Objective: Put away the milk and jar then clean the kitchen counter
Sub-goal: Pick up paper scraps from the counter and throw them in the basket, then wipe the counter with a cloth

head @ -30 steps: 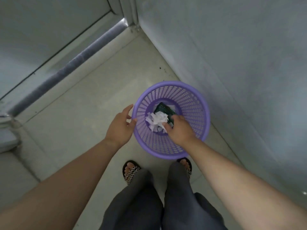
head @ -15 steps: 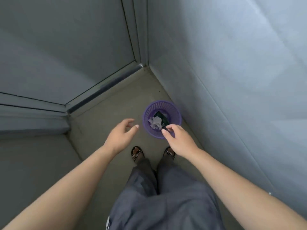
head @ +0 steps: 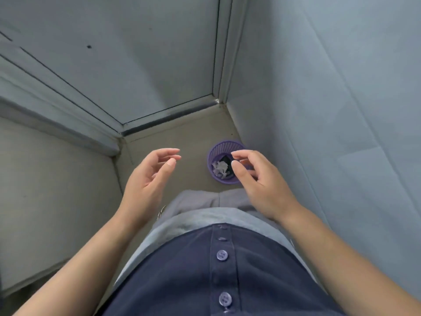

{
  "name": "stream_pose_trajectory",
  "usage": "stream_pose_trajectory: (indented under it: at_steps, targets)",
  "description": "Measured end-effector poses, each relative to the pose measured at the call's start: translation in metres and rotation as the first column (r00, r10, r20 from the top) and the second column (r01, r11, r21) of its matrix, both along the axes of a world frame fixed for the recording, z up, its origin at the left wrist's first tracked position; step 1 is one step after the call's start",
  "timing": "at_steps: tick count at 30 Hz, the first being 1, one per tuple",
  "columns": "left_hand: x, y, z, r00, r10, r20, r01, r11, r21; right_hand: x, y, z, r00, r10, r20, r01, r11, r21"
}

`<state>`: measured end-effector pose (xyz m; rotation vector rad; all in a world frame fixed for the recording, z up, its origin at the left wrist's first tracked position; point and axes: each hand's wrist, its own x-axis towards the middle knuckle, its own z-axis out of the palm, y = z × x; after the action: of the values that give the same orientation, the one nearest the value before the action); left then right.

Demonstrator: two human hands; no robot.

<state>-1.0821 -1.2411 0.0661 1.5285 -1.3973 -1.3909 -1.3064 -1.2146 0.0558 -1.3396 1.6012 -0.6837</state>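
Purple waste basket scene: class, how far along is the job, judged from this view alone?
Done: white paper scraps and a dark item lie in the purple waste basket. In hand: nothing; left hand and right hand are open and empty. Milk, jar and counter are out of view, so what's left is unclear.

Pale beige floor (head: 186, 137), narrowing toward the far corner, with a purple mesh wastebasket (head: 215, 176) standing on it at right, just beside the wall, holding white paper scraps (head: 219, 168) and something dark (head: 226, 161).
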Motion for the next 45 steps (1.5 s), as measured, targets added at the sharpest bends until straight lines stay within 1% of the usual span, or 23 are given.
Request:
stream_pose_trajectory:
  at_steps: [2,4,7,9,11,14,18,21,23,25,26,30,32,37,42,45]
  targets:
    - [0.003,0.021,-0.001,0.999,0.039,0.026,-0.039,0.999,-0.005,0.006,0.004,0.000,0.993,0.114,-0.008,-0.114,0.993,-0.001]
    - [0.003,0.045,-0.004,0.993,0.101,0.056,-0.100,0.995,-0.007,0.009,0.007,-0.002,0.967,0.253,-0.029,-0.253,0.967,0.011]
    - [0.002,0.094,-0.009,0.959,0.276,0.067,-0.277,0.961,-0.001,0.014,0.014,-0.005,0.886,0.460,-0.056,-0.460,0.888,0.015]
    - [0.000,0.129,-0.012,0.910,0.411,0.061,-0.413,0.910,0.026,0.020,0.017,-0.008,0.826,0.560,-0.069,-0.560,0.828,0.025]
    - [0.000,0.167,-0.013,0.835,0.547,0.058,-0.550,0.834,0.048,0.033,0.022,-0.009,0.746,0.662,-0.074,-0.661,0.750,0.037]
    - [0.000,0.232,-0.010,0.691,0.718,0.083,-0.723,0.686,0.085,0.066,0.042,-0.007,0.579,0.812,-0.077,-0.812,0.583,0.035]
    - [0.005,0.319,-0.004,0.441,0.890,0.113,-0.897,0.434,0.083,0.126,0.084,0.001,0.339,0.940,-0.048,-0.940,0.340,0.032]
    - [0.012,0.374,-0.004,0.256,0.962,0.096,-0.965,0.248,0.091,0.170,0.119,0.008,0.167,0.984,-0.057,-0.986,0.167,0.007]
    - [0.021,0.405,-0.006,0.141,0.987,0.080,-0.987,0.134,0.086,0.197,0.143,0.010,0.070,0.994,-0.085,-0.998,0.070,-0.007]
    - [0.037,0.434,-0.010,0.049,0.998,0.047,-0.996,0.045,0.083,0.227,0.170,0.010,-0.004,0.994,-0.107,-1.000,-0.005,-0.010]
    - [0.047,0.448,-0.013,0.020,0.999,0.030,-0.997,0.018,0.082,0.244,0.185,0.010,-0.034,0.993,-0.117,-0.999,-0.035,-0.012]
    - [0.099,0.515,-0.014,-0.008,1.000,0.012,-0.998,-0.008,0.057,0.316,0.258,0.011,-0.094,0.989,-0.117,-0.994,-0.098,-0.036]
    - [0.126,0.550,-0.010,-0.055,0.998,0.020,-0.998,-0.055,0.019,0.353,0.297,0.015,-0.138,0.985,-0.104,-0.987,-0.145,-0.064]
    - [0.170,0.617,-0.002,-0.173,0.984,0.034,-0.984,-0.171,-0.045,0.424,0.369,0.024,-0.300,0.947,-0.115,-0.940,-0.314,-0.130]
    - [0.206,0.649,-0.009,-0.257,0.965,0.048,-0.966,-0.256,-0.037,0.484,0.404,0.019,-0.374,0.920,-0.114,-0.920,-0.384,-0.084]
    - [0.241,0.661,-0.018,-0.291,0.956,0.047,-0.957,-0.290,-0.016,0.530,0.418,0.010,-0.394,0.913,-0.106,-0.911,-0.403,-0.083]
